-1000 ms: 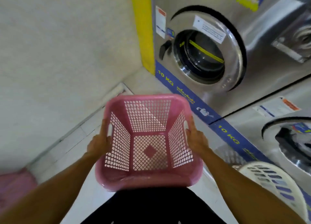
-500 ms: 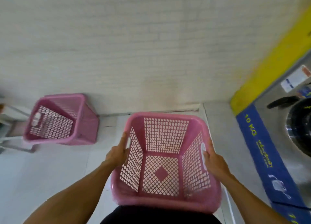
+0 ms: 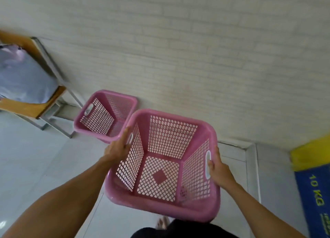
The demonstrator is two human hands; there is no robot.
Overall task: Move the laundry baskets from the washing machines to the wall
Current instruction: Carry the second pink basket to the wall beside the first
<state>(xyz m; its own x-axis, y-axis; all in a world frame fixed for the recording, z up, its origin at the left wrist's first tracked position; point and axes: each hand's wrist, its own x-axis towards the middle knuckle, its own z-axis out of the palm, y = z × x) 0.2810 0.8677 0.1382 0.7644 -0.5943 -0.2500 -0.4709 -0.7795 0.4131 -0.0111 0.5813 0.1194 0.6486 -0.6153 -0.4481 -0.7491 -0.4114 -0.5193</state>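
Note:
I carry an empty pink lattice laundry basket (image 3: 166, 168) above the floor, in front of my body. My left hand (image 3: 118, 148) grips its left handle slot and my right hand (image 3: 218, 170) grips the right one. A second pink basket (image 3: 105, 116) stands on the floor against the white brick wall (image 3: 178, 59), just left of and behind the carried one. The carried basket's far left corner overlaps the standing basket's rim in view.
A wooden-topped metal-frame table (image 3: 35, 102) holding a grey plastic bag (image 3: 23, 77) stands at the left by the wall. The yellow and blue base strip of the washing machines (image 3: 314, 180) shows at the right edge. White tiled floor (image 3: 35, 166) lies below.
I have turned left, away from the washing machines, and moved toward the wall. The standing pink basket and the table have come closer and shifted toward the middle of the view.

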